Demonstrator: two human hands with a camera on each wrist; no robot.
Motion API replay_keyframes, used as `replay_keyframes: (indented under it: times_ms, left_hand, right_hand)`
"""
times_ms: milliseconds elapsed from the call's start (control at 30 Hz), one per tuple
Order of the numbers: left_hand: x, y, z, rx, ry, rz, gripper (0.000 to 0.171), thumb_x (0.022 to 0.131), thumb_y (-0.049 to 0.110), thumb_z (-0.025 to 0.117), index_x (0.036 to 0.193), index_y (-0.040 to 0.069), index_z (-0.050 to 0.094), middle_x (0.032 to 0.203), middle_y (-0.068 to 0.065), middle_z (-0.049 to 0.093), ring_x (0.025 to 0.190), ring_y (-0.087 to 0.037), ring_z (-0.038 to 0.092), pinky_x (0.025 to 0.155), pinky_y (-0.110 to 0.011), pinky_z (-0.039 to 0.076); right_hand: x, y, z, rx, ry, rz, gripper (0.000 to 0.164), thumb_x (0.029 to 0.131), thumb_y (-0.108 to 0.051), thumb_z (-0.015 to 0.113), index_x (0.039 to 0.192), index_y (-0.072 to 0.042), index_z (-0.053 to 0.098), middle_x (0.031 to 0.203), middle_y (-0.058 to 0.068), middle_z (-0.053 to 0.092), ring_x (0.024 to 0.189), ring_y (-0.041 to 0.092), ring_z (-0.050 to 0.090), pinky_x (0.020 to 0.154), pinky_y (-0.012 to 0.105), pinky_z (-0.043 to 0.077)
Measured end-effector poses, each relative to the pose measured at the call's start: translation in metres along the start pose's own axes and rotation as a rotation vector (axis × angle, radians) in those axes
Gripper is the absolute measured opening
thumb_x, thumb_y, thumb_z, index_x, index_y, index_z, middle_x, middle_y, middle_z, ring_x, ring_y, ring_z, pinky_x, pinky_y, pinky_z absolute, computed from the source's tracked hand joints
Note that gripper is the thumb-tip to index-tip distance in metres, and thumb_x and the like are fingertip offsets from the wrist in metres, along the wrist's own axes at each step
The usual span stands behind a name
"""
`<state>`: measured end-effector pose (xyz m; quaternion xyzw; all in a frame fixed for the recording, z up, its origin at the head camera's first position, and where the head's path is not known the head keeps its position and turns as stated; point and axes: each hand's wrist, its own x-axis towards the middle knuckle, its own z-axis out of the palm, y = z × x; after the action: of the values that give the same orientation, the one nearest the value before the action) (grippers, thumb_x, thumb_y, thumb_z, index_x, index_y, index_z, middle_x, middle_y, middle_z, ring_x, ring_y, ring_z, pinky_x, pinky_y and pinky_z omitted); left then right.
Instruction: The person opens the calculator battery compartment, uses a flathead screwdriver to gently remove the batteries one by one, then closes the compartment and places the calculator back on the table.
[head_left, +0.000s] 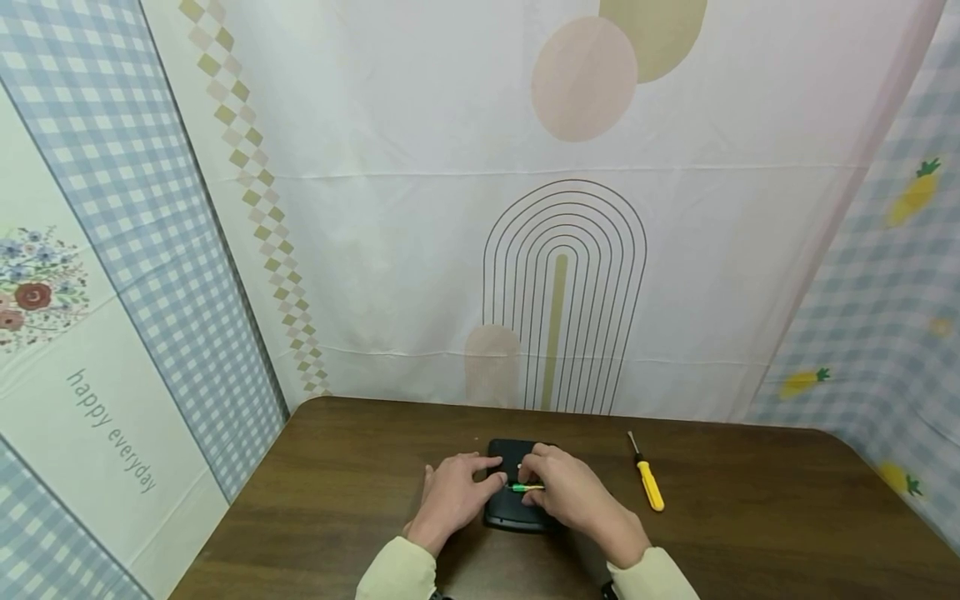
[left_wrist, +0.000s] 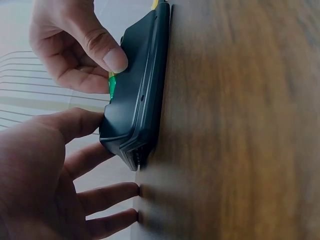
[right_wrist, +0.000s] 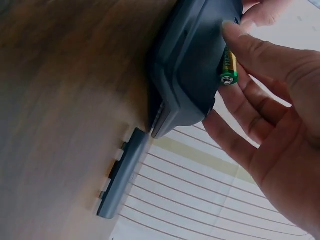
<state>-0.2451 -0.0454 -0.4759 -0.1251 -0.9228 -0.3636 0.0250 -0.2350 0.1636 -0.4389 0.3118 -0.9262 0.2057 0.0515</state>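
Observation:
A black, flat device (head_left: 513, 513) lies on the brown table between both hands; its kind is not clear. My right hand (head_left: 573, 492) pinches a green and yellow battery (right_wrist: 229, 68) at the device's upper surface, the thumb touching the casing. One metal battery end shows in the right wrist view. My left hand (head_left: 456, 492) touches the device's left side with thumb and index finger. Its other fingers (left_wrist: 111, 198) stretch down toward the table in the left wrist view. Right-hand fingers cover part of the device in the head view.
A screwdriver (head_left: 651, 486) with a yellow handle lies to the right on the table (head_left: 750, 500). In the right wrist view a dark strip with small tabs (right_wrist: 122, 175) lies past the device. A patterned cloth (head_left: 397, 250) hangs behind the table.

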Motion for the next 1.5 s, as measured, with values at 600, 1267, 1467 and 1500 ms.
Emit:
replay_keyframes:
  times_ms: [600, 1267, 1467, 1500]
  left_hand:
    - [0.001, 0.000, 0.000, -0.002, -0.016, 0.012, 0.036, 0.099, 0.040, 0.072, 0.129, 0.021, 0.080, 0.139, -0.019, 0.067, 0.137, -0.048, 0.054, 0.106, -0.090, 0.016]
    - [-0.001, -0.002, 0.000, 0.002, -0.012, 0.017, 0.036, 0.099, 0.040, 0.072, 0.129, 0.021, 0.080, 0.139, -0.019, 0.067, 0.137, -0.048, 0.054, 0.106, -0.089, 0.017]
    - [-0.001, -0.002, 0.000, 0.002, -0.006, 0.023, 0.037, 0.099, 0.040, 0.072, 0.129, 0.020, 0.080, 0.139, -0.019, 0.067, 0.137, -0.048, 0.054, 0.106, -0.089, 0.017]
    - [-0.001, -0.002, -0.001, 0.001, -0.007, 0.022, 0.037, 0.099, 0.040, 0.072, 0.129, 0.020, 0.080, 0.140, -0.019, 0.067, 0.138, -0.048, 0.054, 0.107, -0.089, 0.017]
  right_hand:
    - [0.010, 0.006, -0.010, 0.156, -0.108, 0.003, 0.022, 0.084, 0.002, 0.088, 0.090, -0.008, 0.070, 0.086, -0.003, 0.057, 0.074, 0.007, 0.056, 0.067, 0.028, 0.055]
    - [0.011, 0.005, -0.013, 0.180, -0.146, 0.042, 0.018, 0.088, 0.004, 0.082, 0.090, -0.008, 0.069, 0.087, -0.003, 0.058, 0.074, 0.009, 0.053, 0.067, 0.029, 0.053]
    - [0.010, 0.010, -0.021, 0.182, -0.101, 0.057, 0.015, 0.089, 0.005, 0.080, 0.092, -0.007, 0.071, 0.088, -0.003, 0.060, 0.076, 0.010, 0.057, 0.067, 0.029, 0.054]
    - [0.009, 0.011, -0.023, 0.178, -0.090, 0.061, 0.015, 0.089, 0.004, 0.080, 0.093, -0.007, 0.071, 0.088, -0.003, 0.061, 0.077, 0.010, 0.058, 0.068, 0.029, 0.055]
